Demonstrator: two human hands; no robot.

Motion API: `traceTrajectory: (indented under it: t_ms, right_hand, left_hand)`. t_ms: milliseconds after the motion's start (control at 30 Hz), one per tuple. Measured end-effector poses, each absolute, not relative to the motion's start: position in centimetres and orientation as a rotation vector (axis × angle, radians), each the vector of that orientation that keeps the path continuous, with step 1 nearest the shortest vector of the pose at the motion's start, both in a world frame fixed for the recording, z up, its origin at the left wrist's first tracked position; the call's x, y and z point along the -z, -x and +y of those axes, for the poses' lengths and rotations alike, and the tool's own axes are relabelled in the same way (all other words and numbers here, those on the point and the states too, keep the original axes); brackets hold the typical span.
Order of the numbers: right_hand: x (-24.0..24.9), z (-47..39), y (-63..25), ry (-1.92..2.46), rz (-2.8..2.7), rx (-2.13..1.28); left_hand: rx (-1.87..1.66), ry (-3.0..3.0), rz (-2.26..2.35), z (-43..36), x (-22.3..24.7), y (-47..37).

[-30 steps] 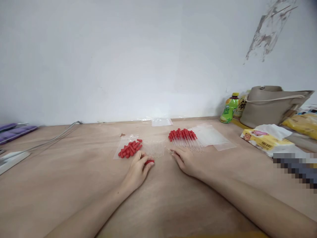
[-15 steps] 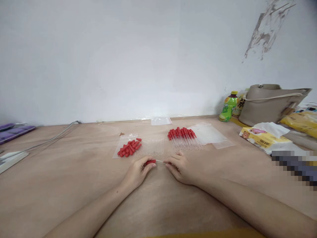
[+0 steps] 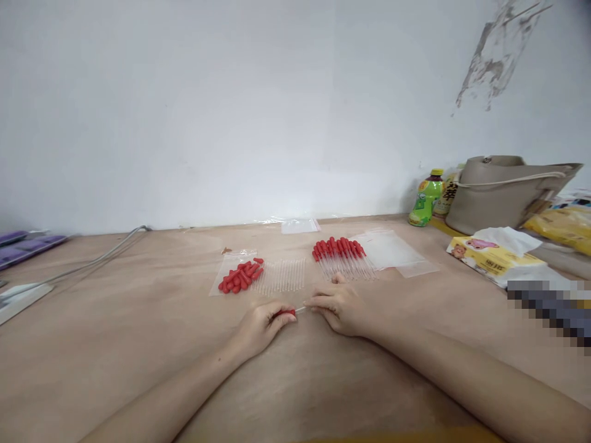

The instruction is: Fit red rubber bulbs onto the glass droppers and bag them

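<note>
Head view: left hand (image 3: 257, 328) pinching a red bulb (image 3: 289, 312), lower centre of frame. Right hand (image 3: 340, 309) just right, pinching a thin clear tube (image 3: 300, 309); tube meets bulb, can't tell if inserted. Loose red bulbs (image 3: 236, 281) left of centre, row of clear tubes (image 3: 290, 275) mid-frame, red-topped droppers (image 3: 340, 247) right of those.

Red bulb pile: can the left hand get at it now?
Probably yes: nothing visible stands between the left hand and the red bulb pile, though that hand holds another bulb.
</note>
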State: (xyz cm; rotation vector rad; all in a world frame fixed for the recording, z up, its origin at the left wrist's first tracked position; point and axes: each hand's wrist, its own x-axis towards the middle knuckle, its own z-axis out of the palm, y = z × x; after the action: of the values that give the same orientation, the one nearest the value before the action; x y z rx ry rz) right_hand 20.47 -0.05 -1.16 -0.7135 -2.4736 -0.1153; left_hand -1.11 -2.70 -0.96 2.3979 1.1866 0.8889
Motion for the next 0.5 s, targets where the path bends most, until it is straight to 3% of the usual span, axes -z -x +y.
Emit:
traceTrajectory:
  t_ms: [133,500]
  right_hand:
    - [1.9,-0.3,-19.9,0.747,-2.422,0.244]
    - [2.4,0.2,-19.9,0.852,-2.322,-0.12]
  left_hand:
    - [-0.924,-2.371,1.244,-2.4,1.1,1.1]
    - [-0.972,-2.325,1.229,-1.8,1.1,1.7]
